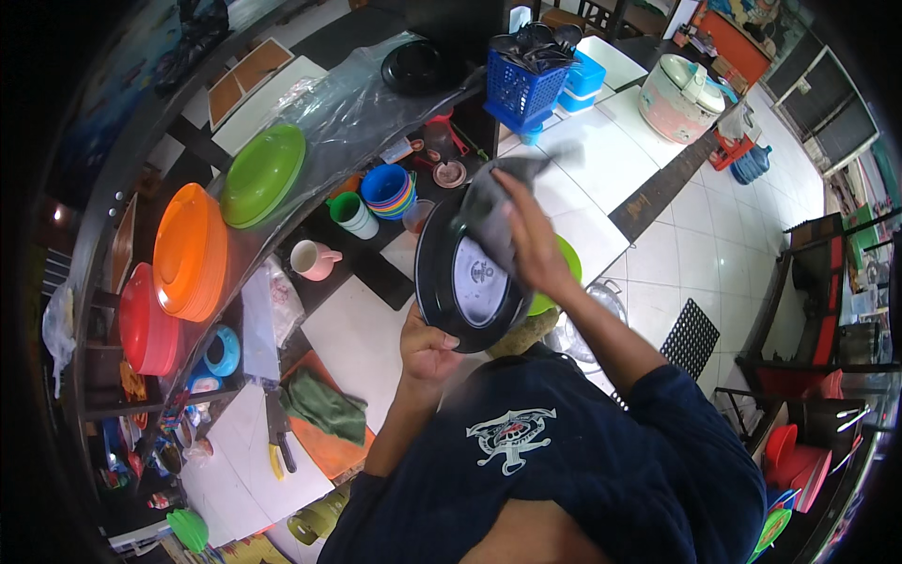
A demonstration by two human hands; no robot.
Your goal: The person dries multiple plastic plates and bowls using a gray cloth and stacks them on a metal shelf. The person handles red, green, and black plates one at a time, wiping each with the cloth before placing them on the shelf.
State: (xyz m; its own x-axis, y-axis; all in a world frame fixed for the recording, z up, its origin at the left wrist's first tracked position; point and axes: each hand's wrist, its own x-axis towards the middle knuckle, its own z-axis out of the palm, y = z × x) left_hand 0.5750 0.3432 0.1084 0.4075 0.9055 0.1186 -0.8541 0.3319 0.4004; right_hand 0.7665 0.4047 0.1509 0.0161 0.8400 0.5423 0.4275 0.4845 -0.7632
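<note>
A black plate (435, 282), its underside with a pale marked centre towards me, is tilted up in front of my chest. My left hand (428, 347) grips its lower rim, the thumb lying over the edge. Against the upper right of the plate, my right hand (533, 243) presses a grey cloth (493, 204), blurred at its loose end. Partly hidden behind my right hand is a bright green round dish (569, 259). A pink mug (314, 260) and a black phone-like slab (382, 278) are on the counter left of the plate.
Green (264, 176), orange (190, 250) and red plates (148, 321) stand stacked on the left shelf. Two knives (280, 444) lie beside a green cloth (324, 407) on an orange board. A blue basket of cutlery (525, 92) and a pink rice container (680, 99) stand on the tiled counter.
</note>
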